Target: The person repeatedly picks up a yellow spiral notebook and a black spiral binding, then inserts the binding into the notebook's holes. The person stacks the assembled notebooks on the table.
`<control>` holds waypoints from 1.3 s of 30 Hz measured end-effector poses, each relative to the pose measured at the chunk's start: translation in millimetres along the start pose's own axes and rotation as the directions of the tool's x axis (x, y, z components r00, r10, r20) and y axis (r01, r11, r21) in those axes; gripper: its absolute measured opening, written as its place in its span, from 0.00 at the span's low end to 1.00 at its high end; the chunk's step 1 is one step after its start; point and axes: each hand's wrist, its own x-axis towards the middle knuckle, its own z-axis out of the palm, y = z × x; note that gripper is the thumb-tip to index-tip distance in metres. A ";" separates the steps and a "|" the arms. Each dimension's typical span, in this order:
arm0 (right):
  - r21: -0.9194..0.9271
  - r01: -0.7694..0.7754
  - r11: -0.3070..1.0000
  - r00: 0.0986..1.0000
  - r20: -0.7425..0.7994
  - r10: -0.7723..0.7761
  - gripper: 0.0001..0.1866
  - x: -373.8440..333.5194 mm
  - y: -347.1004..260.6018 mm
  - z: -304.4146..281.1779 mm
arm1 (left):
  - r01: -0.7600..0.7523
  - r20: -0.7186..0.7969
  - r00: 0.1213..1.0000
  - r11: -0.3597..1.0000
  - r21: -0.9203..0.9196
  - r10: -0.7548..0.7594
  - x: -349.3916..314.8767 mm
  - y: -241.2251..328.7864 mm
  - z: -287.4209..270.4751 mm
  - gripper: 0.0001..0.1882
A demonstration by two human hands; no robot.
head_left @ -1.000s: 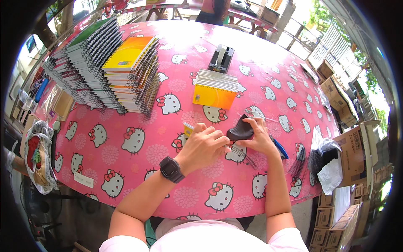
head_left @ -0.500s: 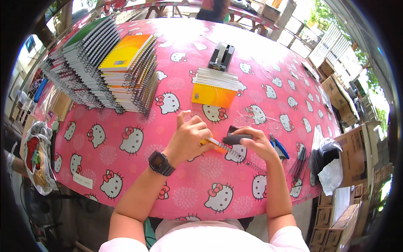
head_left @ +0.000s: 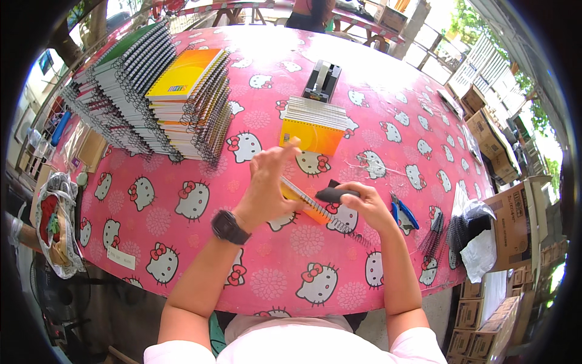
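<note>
My left hand (head_left: 265, 189) grips a small yellow-orange notebook (head_left: 315, 212) by its far-left end, fingers bent above it and thumb along its near side. A wire coil (head_left: 350, 232) runs along the notebook's edge, and its loose end trails past the notebook toward the lower right. My right hand (head_left: 368, 205) is closed around a dark, rounded hand-held tool (head_left: 333, 194), whose tip is beside the coiled edge. Whether the tool touches the coil I cannot tell. Beyond my hands stands a row of yellow-orange notebooks (head_left: 312, 134) without visible coils.
Tall stacks of spiral notebooks (head_left: 182, 76) stand at the left. A black tape dispenser (head_left: 322, 82) sits behind the row. Blue-handled pliers (head_left: 404, 213) and loose dark coils (head_left: 431, 239) lie at the right, near a cardboard box (head_left: 512, 227). A pink patterned cloth (head_left: 267, 285) covers the table.
My left hand has turned and its fingers have lifted, baring more of the notebook's edge. The dark tool, blurred before, now shows sharply in my right hand, which has barely moved.
</note>
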 end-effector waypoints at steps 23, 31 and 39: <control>-0.123 0.053 0.991 0.999 -0.003 -0.053 0.28 1.6 -6.1 2.6 | 0.457 0.424 0.877 0.669 -0.586 -0.227 -18.7 -18.5 28.0 0.19; -0.584 -0.048 0.810 0.983 -0.172 -0.066 0.32 0.3 -1.6 -2.4 | 0.456 0.415 0.874 0.724 -0.517 -0.253 -18.2 -18.0 29.1 0.18; -0.468 0.256 0.846 0.918 -0.157 -0.365 0.20 -11.5 -45.2 20.1 | 0.394 0.256 0.919 0.703 -0.592 -0.299 -10.4 12.1 24.4 0.12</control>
